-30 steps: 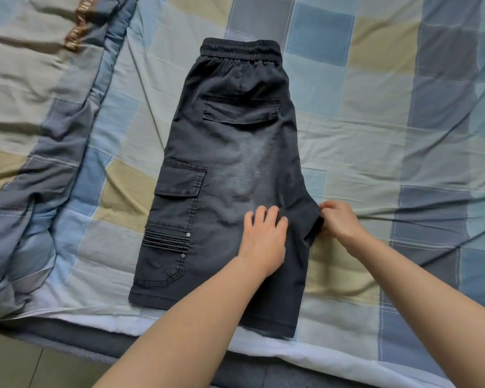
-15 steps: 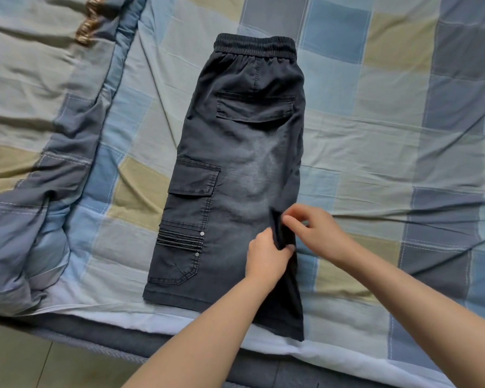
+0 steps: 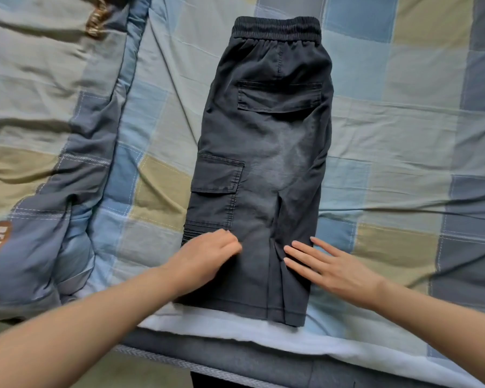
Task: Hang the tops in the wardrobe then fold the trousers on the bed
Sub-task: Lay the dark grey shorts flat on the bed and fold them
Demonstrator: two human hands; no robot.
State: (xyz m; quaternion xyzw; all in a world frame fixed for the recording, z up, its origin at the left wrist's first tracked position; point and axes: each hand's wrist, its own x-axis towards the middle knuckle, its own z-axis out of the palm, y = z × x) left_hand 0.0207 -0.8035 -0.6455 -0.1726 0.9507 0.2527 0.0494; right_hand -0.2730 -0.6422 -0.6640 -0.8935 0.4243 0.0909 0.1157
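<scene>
Left hand: the left hand [image 3: 207, 257] lies palm down on the lower left part of the shorts, fingers together and flat.
Right hand: the right hand [image 3: 326, 266] presses flat on the lower right part, fingers spread.
Shorts: dark grey cargo shorts [image 3: 263, 163] folded lengthwise, waistband far, hem near bed edge.
Bed: checked sheet [image 3: 403, 121]; rumpled quilt [image 3: 45, 135] at left.
</scene>
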